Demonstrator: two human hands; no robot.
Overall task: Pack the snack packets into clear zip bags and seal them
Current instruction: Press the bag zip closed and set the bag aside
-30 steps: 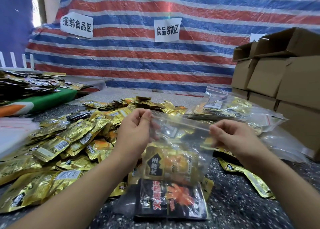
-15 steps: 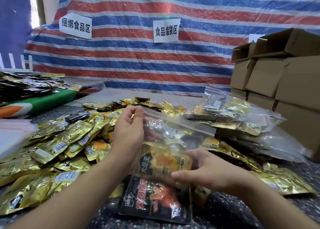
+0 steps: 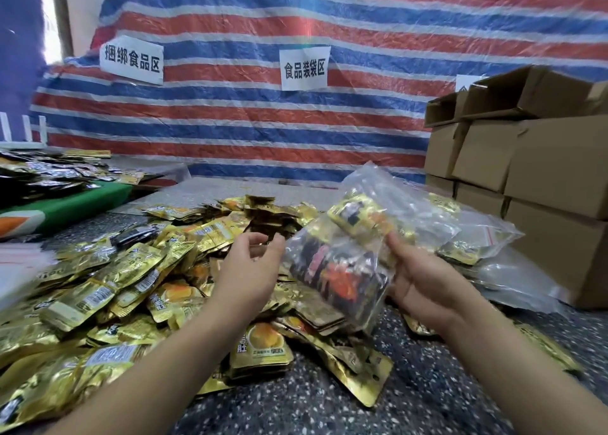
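Two hands work over a speckled dark bench [image 3: 329, 408] heaped with snack packets. The right hand [image 3: 424, 280] is clamped on a clear zip bag [image 3: 342, 270], thumb up along its right edge and the fingers curled behind it, holding it lifted and tilted above the bench. Inside the bag a gold packet [image 3: 358, 217] sits toward the top and a black packet with orange print [image 3: 332, 276] lies below it — the bag is motion-blurred, so whether its zip is closed cannot be told. The left hand [image 3: 250, 263] hangs just beside the bag's left edge, fingers loosely bent and apart, gripping nothing; whether a fingertip touches the plastic is unclear.

A broad pile of loose gold packets [image 3: 108, 290] covers the bench to the left and behind the hands, with a few more lying under the bag. To the right, near the bag, lie filled clear bags [image 3: 477, 237] — stacked against brown cardboard boxes [image 3: 543, 171]. A red, white and blue striped tarp [image 3: 263, 122] hangs behind, with two white paper signs [image 3: 304, 67] bearing printed characters fixed to it.
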